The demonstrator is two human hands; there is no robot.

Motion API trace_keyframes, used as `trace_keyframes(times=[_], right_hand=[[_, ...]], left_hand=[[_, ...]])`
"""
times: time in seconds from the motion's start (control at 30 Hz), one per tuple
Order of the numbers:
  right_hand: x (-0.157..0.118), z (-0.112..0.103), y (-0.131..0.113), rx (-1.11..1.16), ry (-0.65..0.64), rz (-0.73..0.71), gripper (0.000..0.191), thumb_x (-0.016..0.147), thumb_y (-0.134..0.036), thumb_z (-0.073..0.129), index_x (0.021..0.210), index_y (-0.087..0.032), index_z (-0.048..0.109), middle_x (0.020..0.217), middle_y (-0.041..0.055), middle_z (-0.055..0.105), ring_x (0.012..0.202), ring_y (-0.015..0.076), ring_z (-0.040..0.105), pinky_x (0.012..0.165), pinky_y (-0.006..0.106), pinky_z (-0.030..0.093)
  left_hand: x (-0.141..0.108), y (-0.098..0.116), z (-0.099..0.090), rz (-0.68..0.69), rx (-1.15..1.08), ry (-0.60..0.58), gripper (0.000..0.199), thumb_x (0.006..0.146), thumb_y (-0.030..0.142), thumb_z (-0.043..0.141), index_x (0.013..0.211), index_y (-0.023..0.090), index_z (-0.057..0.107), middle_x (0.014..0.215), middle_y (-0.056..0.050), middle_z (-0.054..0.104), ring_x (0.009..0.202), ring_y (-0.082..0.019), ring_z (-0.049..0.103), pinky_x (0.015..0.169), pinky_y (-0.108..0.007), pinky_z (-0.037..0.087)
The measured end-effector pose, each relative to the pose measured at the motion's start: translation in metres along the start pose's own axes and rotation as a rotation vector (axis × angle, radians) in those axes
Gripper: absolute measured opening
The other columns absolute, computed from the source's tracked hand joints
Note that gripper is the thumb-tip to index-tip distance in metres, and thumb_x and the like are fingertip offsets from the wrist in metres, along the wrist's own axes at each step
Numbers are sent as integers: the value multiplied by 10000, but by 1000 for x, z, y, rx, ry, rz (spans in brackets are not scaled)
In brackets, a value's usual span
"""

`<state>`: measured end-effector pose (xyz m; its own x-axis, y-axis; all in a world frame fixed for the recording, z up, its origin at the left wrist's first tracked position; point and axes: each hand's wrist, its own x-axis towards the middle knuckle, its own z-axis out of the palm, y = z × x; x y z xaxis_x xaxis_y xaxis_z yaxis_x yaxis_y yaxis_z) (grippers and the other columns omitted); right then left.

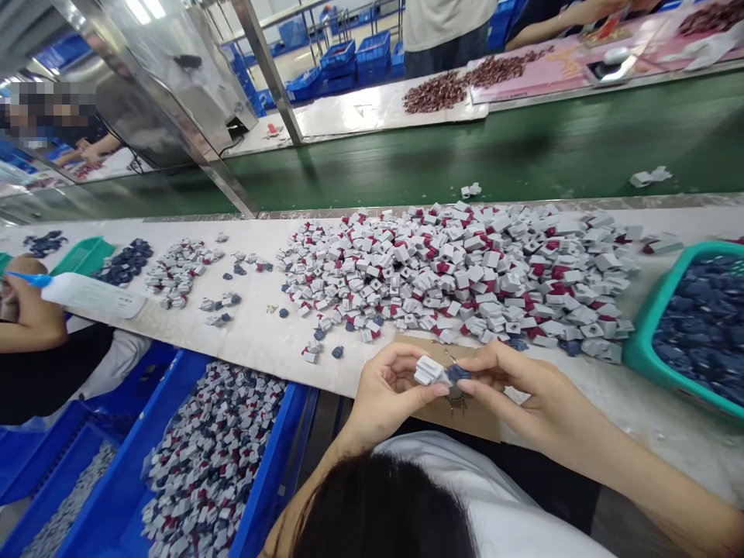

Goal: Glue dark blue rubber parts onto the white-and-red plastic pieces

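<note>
My left hand [387, 391] pinches a small white plastic part [428, 370] between thumb and fingers. My right hand [523, 387] grips a dark blue part [458, 374] pressed against the white one. Both hands hover over a brown cardboard sheet [477, 418] on the white work surface [325, 364]. Some small metal bits [456, 395] lie on the cardboard beneath them. A large spread of white parts with red accents [453, 271] lies just beyond my hands.
A blue crate [273, 465] of assembled parts stands at lower left, and a teal basket [639, 356] of dark blue parts at right. A co-worker's hand [29, 310] holds a white tube [87, 294] at far left. A green belt [465, 147] runs behind the table.
</note>
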<state>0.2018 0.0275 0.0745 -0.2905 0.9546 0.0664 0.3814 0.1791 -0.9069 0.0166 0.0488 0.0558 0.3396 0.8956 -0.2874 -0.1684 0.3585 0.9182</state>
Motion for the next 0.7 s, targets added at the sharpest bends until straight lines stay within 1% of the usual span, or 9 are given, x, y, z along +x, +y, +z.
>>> trace_keyframes(times=[0.1, 0.23, 0.3, 0.37, 0.43, 0.5, 0.57, 0.6, 0.7], right_hand=[[0, -5, 2, -37, -68, -20, 172, 920, -328, 504, 890, -177, 580, 771, 40, 640, 651, 140, 604, 519, 203, 465], [2, -4, 9, -51, -89, -53, 186, 918, -329, 514, 866, -168, 591, 773, 33, 637, 664, 131, 599, 567, 205, 468], [3, -3, 13, -42, -121, -58, 200, 923, -337, 511, 903, -169, 617, 742, 23, 626, 628, 116, 577, 548, 194, 452], [2, -3, 14, -31, -158, -62, 221, 927, -357, 512, 982, -180, 632, 756, 24, 631, 607, 107, 558, 537, 192, 445], [-1, -8, 15, -33, -106, -25, 261, 925, -398, 511, 1057, -201, 621, 824, 40, 651, 647, 118, 578, 544, 198, 459], [-6, -18, 18, -60, 63, 61, 302, 907, -455, 517, 1072, -221, 609, 847, 54, 657, 699, 144, 607, 550, 206, 482], [-12, -30, 24, -90, 242, 167, 324, 889, -501, 517, 1066, -244, 603, 794, 57, 650, 693, 163, 625, 527, 209, 495], [-15, -37, 29, -105, 300, 213, 320, 884, -511, 518, 1060, -257, 603, 771, 58, 646, 682, 169, 631, 521, 209, 502], [-29, -61, 48, -159, 369, 277, 276, 883, -496, 532, 1065, -304, 610, 791, 66, 663, 680, 177, 655, 527, 201, 520]], left_hand=[[-2, 0, 1, 47, 94, -11, 343, 615, 229, 817, 869, 154, 600, 791, -33, 699, 722, -117, 636, 611, -185, 455], [-4, -5, 4, 61, 119, -8, 322, 646, 252, 792, 849, 159, 559, 770, -22, 658, 734, -120, 622, 664, -207, 480], [-4, -9, 6, 53, 72, -71, 291, 683, 260, 753, 817, 170, 511, 820, -15, 624, 659, -82, 575, 610, -191, 476], [-3, -11, 5, 39, -23, -152, 271, 712, 277, 706, 796, 182, 466, 939, -26, 594, 609, -61, 535, 530, -183, 469], [-1, -11, 0, 36, -142, -156, 294, 685, 296, 700, 783, 199, 441, 960, -28, 588, 603, -81, 536, 444, -179, 442], [2, -6, -11, 41, -236, -82, 304, 659, 302, 691, 829, 221, 452, 858, -8, 593, 603, -102, 537, 390, -156, 377], [4, 1, -27, 21, -258, 86, 296, 675, 393, 648, 873, 232, 500, 755, 1, 567, 569, -101, 501, 367, -154, 293], [4, 5, -38, 2, -236, 188, 300, 702, 472, 601, 862, 228, 531, 719, -3, 551, 549, -100, 476, 369, -168, 270], [-1, 19, -73, -9, -129, 449, 478, 741, 662, 459, 620, 209, 553, 552, -16, 482, 463, -104, 367, 383, -235, 244]])
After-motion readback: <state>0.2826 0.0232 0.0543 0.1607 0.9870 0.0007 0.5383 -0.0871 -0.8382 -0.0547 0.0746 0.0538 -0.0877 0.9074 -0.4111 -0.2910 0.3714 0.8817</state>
